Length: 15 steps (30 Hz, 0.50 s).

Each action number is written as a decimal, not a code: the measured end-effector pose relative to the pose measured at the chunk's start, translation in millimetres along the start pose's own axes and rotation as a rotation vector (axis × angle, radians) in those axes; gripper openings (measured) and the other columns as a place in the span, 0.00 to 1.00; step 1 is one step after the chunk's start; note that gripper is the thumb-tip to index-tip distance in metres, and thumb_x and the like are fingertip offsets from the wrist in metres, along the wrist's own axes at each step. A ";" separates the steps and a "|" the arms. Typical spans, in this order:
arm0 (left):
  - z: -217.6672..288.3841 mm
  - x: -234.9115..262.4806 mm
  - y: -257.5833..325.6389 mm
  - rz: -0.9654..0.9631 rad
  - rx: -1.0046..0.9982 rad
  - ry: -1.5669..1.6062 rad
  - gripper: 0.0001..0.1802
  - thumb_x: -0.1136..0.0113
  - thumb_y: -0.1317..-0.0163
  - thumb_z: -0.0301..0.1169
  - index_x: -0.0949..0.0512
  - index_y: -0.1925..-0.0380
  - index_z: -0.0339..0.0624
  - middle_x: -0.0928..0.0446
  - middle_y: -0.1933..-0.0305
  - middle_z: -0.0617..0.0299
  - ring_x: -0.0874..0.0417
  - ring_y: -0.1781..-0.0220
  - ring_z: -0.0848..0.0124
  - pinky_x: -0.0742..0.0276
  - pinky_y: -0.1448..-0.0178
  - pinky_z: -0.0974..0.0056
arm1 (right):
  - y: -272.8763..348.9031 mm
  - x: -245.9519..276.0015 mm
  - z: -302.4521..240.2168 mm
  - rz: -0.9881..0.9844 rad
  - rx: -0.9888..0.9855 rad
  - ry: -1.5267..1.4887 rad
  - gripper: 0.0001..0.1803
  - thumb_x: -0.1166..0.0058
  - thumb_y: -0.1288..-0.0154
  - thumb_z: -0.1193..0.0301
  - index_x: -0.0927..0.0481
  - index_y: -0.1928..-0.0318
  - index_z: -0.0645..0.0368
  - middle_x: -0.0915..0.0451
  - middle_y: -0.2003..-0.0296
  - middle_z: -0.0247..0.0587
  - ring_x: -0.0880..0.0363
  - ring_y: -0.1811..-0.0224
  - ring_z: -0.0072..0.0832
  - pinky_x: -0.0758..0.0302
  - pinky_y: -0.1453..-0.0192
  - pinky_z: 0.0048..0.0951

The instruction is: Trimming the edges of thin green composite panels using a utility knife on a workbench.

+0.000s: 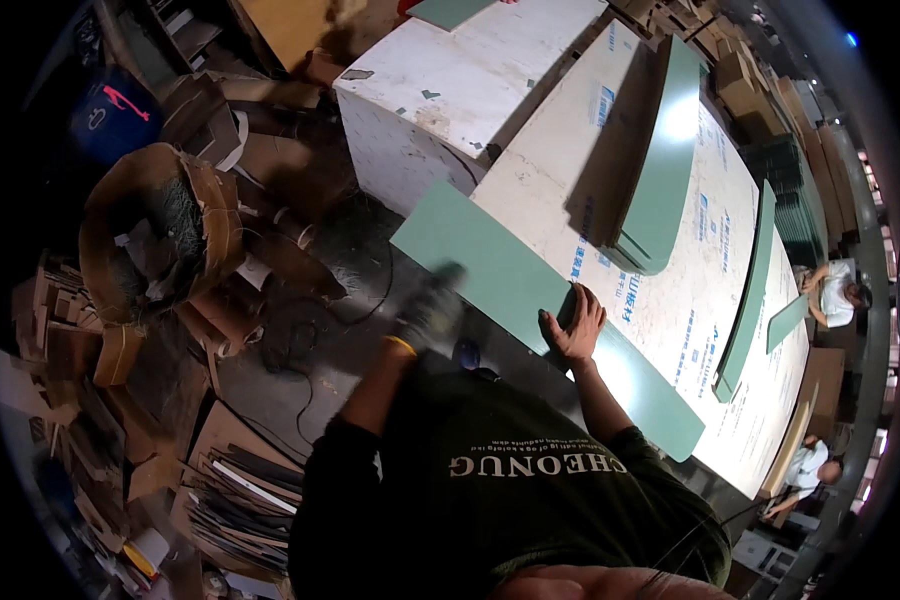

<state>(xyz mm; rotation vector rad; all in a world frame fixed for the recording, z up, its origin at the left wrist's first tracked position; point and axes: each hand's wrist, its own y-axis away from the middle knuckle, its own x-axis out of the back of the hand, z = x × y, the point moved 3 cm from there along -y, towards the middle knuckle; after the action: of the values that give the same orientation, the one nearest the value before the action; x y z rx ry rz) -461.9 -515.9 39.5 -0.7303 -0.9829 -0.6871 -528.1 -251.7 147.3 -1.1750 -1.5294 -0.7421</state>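
Right hand (575, 328) lies flat, fingers spread, pressing on a long green board (510, 285) that rests along the near edge of the pale bench (670, 300). Left hand (432, 312) is blurred at the board's outer edge; its grip cannot be told. A stack of green boards (660, 170) lies farther along the bench. Cardboard scraps (160, 240) cover the floor to the left.

A single head-worn fisheye view looks steeply down from above the person's own chest and arms, close to them. It faces the long worktop (670, 300), which runs diagonally from upper middle to lower right, with the floor (300, 370) at left. Straight edges bend toward the dark rim.
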 end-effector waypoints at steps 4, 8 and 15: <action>9.2 25.1 12.8 0.573 -1.082 -0.752 0.08 0.52 0.38 0.29 0.24 0.64 0.40 0.21 0.67 0.59 0.29 0.81 0.66 0.24 0.68 0.59 | 1.3 -0.2 4.9 0.023 0.005 0.021 0.43 0.44 0.50 0.45 0.38 0.38 0.56 0.36 0.42 0.46 0.41 0.37 0.42 0.52 0.32 0.45; -166.0 -31.2 -40.7 -0.215 -0.281 0.052 0.31 0.48 0.44 0.30 0.37 0.38 0.43 0.24 0.51 0.52 0.24 0.50 0.55 0.31 0.43 0.56 | -9.7 -4.2 -18.0 -0.033 0.078 -0.052 0.43 0.45 0.50 0.45 0.38 0.38 0.58 0.38 0.41 0.47 0.44 0.35 0.42 0.55 0.32 0.47; -81.3 60.6 -55.8 0.193 0.026 0.746 0.18 0.48 0.39 0.32 0.24 0.49 0.42 0.22 0.50 0.53 0.21 0.51 0.56 0.27 0.45 0.59 | -2.1 -2.2 -1.5 0.006 0.032 0.014 0.42 0.46 0.49 0.46 0.38 0.38 0.58 0.37 0.41 0.48 0.43 0.35 0.42 0.53 0.32 0.45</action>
<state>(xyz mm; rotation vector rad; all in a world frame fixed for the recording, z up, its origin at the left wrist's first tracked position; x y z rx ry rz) -443.3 -623.7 77.2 -0.4729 -0.2346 -0.6965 -529.6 -254.4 145.9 -1.1484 -1.5199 -0.7181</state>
